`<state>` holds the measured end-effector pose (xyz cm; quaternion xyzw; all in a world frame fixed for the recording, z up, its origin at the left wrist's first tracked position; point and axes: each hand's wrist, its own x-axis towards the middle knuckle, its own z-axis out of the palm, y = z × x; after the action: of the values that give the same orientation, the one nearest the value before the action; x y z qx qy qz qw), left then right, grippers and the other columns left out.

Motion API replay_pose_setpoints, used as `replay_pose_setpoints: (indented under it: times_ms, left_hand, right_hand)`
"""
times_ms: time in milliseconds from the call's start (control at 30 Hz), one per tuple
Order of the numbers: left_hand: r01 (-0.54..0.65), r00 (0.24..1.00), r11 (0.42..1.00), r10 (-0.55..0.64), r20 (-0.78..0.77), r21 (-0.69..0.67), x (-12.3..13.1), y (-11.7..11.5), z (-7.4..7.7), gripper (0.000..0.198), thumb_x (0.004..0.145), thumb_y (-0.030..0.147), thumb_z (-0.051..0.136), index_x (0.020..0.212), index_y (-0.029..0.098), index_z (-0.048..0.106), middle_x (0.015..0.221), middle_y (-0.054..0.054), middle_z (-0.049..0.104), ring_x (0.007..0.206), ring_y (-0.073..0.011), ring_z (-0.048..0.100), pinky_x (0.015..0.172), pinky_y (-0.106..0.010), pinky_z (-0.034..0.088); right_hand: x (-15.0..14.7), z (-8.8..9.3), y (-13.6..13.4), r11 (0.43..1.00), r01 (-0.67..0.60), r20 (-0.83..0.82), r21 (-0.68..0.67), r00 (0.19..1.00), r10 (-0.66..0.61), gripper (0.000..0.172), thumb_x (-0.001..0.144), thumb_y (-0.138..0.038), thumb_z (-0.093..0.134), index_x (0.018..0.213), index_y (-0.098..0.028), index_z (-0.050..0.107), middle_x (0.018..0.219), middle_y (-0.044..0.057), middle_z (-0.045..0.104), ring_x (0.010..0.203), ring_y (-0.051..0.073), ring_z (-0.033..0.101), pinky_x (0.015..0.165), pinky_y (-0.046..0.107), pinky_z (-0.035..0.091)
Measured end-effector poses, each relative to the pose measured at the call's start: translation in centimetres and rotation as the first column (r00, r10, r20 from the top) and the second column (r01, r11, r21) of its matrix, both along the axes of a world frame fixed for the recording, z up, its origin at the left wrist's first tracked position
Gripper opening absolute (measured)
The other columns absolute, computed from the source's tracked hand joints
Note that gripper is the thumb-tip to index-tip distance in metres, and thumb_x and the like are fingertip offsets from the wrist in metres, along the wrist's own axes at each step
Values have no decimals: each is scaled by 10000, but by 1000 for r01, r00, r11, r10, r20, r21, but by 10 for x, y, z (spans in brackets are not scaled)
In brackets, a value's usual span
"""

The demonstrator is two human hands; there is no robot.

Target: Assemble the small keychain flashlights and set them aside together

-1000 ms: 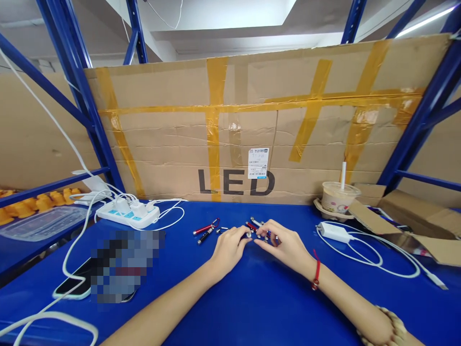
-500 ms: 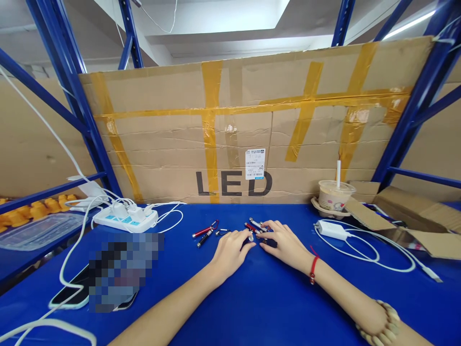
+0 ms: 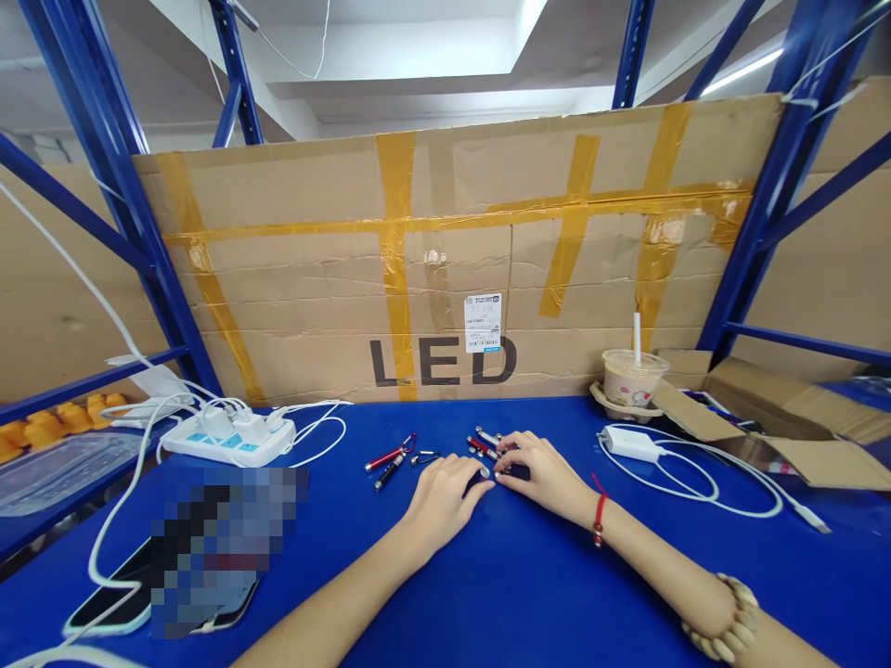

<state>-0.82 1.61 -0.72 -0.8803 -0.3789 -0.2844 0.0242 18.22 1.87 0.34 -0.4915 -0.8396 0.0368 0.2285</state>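
Note:
Both of my hands rest on the blue table (image 3: pixel 501 594), meeting over a small pile of keychain pen lights (image 3: pixel 485 443). My left hand (image 3: pixel 445 496) is curled, fingers pinched against a small dark piece by a silver tip (image 3: pixel 484 474). My right hand (image 3: pixel 547 468) has its fingers bent down onto a dark pen light part (image 3: pixel 519 472), and a red cord circles its wrist. A red pen light (image 3: pixel 386 456) and a black one (image 3: pixel 390 470) lie loose to the left, with a silver clip (image 3: pixel 423 456) beside them.
A taped cardboard sheet marked LED (image 3: pixel 445 269) stands behind the table. A white power strip (image 3: pixel 229 436) with cables lies at left, a phone (image 3: pixel 125 603) in front of it. At right are a white charger (image 3: pixel 630 443), a drink cup (image 3: pixel 630 376) and cardboard boxes (image 3: pixel 786 417).
Both hands have lowered onto the table and drawn closer together over the small parts. The view has tilted slightly upward.

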Motion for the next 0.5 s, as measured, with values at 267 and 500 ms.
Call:
replay_pose_setpoints:
  times_ms: [267,500]
  left_hand:
    - [-21,1000,999,21,-19,-35,0,1,1,191,871,304,429,892,185,576,862,-14,632,821,-155,567,754,-277,426]
    - [-16,1000,1000,16,-5,-22,-1,3,-2,186,852,314,464,907,186,588,899,-17,642,840,-167,572,770,-291,432]
  right_hand:
    - [0,-4,3,1000,-22,-56,-11,998,21,95,763,-308,590,778,-235,650,978,21,574,925,173,495,820,337,364]
    - [-4,-1,-2,988,-82,-65,130,994,90,116,794,-310,564,808,-261,668,1024,28,557,953,181,488,789,338,364]
